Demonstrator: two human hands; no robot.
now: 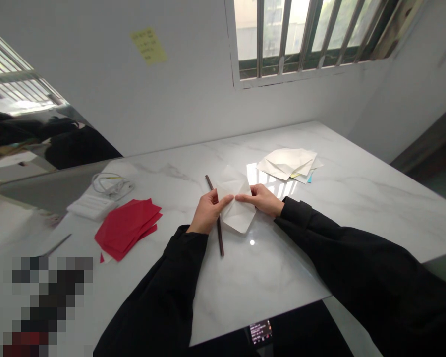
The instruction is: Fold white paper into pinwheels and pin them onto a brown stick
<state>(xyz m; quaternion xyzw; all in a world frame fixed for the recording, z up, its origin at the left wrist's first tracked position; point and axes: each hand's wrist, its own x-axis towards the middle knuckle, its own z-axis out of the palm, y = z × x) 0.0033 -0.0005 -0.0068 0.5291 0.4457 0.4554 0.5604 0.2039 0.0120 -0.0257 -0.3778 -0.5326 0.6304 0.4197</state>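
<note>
A creased white sheet of paper (241, 218) is held up over the table between both hands. My left hand (207, 210) pinches its left side, thumb on top and fingers behind. My right hand (264, 199) grips the right side the same way, and the two thumb tips nearly meet at the paper's middle. Under the paper and beside my left hand lies a thin dark brown stick (220, 240), partly hidden by hand and paper.
Red paper pieces (128, 228) lie stacked at the left, near a white box-like object (92, 206) and a coiled white cable (109, 184). Folded white papers (290, 162) are piled at the back right of the marble-patterned table (357, 188). A lit phone screen (260, 331) shows below the front edge.
</note>
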